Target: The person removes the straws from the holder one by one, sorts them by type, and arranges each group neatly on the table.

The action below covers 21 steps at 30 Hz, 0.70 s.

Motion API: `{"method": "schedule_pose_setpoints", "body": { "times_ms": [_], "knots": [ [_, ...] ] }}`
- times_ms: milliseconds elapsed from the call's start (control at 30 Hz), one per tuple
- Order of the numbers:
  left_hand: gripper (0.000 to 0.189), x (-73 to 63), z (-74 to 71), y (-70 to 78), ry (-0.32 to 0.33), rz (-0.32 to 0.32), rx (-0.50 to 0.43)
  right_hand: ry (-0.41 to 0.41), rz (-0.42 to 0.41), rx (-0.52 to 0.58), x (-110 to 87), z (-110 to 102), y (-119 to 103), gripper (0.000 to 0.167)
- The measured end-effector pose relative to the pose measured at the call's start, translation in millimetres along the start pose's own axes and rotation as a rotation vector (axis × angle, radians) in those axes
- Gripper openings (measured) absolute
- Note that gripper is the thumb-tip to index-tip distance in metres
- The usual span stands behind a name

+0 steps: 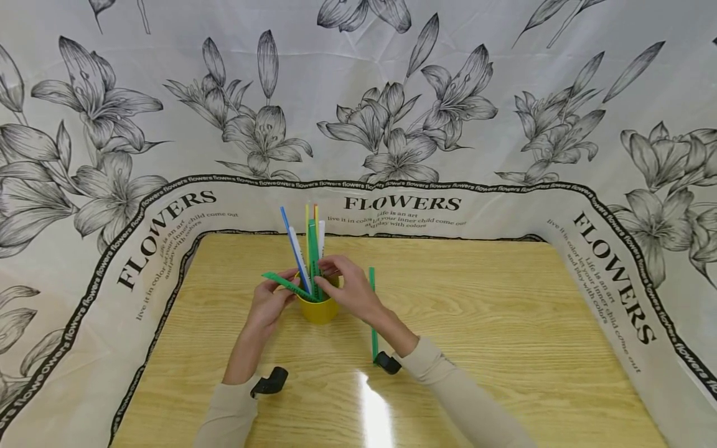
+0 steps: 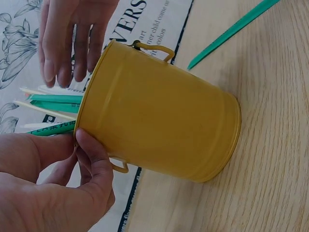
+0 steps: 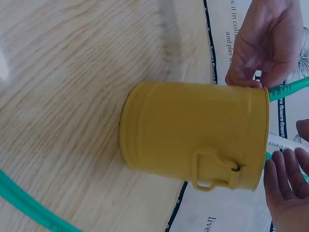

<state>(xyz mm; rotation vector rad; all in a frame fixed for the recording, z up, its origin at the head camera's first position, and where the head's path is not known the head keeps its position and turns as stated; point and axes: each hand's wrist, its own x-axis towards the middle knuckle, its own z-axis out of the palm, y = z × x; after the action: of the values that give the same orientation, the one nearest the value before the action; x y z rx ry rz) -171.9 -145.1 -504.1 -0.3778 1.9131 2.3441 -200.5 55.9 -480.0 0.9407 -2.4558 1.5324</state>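
A small yellow pail (image 1: 319, 313) with side handles stands upright on the table, holding several straws: an upright green one (image 1: 312, 249), a blue one (image 1: 287, 221), and white and yellow ones. Another green straw (image 1: 282, 282) tilts out of it to the left. My left hand (image 1: 270, 302) pinches the pail's rim between thumb and fingers, as the left wrist view shows. Beside the upright straws, over the rim, is my right hand (image 1: 355, 289). Its fingers look fairly straight in the right wrist view, apart from the pail's wall (image 3: 193, 130).
On the wooden table (image 1: 476, 298), a lone green straw (image 1: 374, 336) lies right of the pail, partly below my right forearm. White cloth (image 1: 403, 214) printed with flowers and lettering rises around the back and sides. A black wrist mount (image 1: 271, 381) sits on my left sleeve.
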Motion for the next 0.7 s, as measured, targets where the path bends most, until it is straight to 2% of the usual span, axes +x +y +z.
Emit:
{"method": "schedule_pose_setpoints", "body": {
  "times_ms": [300,700],
  "knots": [
    [0.037,-0.2,0.2,-0.5,-0.003,-0.015,0.008,-0.081,-0.032,0.029,0.7,20.2,-4.6,0.034],
    [0.039,-0.3,-0.4,0.2,0.008,-0.001,0.002,-0.098,-0.074,-0.01,2.0,38.8,-4.2,0.024]
  ]
}}
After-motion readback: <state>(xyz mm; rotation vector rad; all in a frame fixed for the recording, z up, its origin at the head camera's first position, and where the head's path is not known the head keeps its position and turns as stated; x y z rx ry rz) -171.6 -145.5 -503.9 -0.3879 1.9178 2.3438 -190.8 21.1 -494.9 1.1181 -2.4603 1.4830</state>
